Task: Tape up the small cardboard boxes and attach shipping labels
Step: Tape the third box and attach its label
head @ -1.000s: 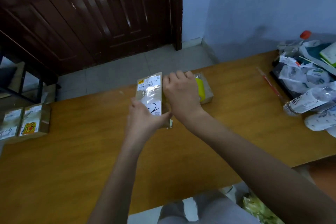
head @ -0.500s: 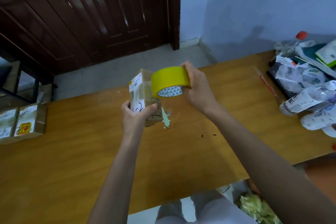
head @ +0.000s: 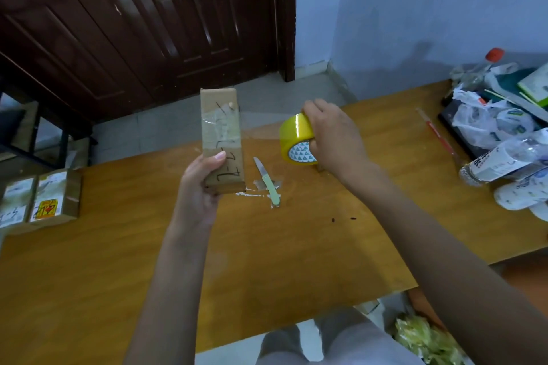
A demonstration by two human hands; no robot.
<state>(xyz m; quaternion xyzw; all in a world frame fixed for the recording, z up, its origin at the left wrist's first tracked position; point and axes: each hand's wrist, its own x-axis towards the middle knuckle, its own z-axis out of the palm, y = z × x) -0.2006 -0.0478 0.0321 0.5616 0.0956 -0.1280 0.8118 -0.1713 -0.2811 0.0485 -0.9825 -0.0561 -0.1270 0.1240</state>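
While two finished brown cardboard boxes with labels [head: 41,201] wait at the wooden table's [head: 118,246] left edge, the left hand [head: 201,187] grips the small brown cardboard box [head: 222,139] upright above the table. A clear strip of tape [head: 261,124] stretches from it to the yellow tape roll [head: 298,139], which the right hand [head: 335,139] clutches. Taping looks under way; the next move likely calls for cutting the strip, perhaps with the small green-handled knife [head: 268,182] lying below. The box's far faces are hidden, and the clutter of plastic bags and bottles [head: 504,139] at right is hard to sort out.
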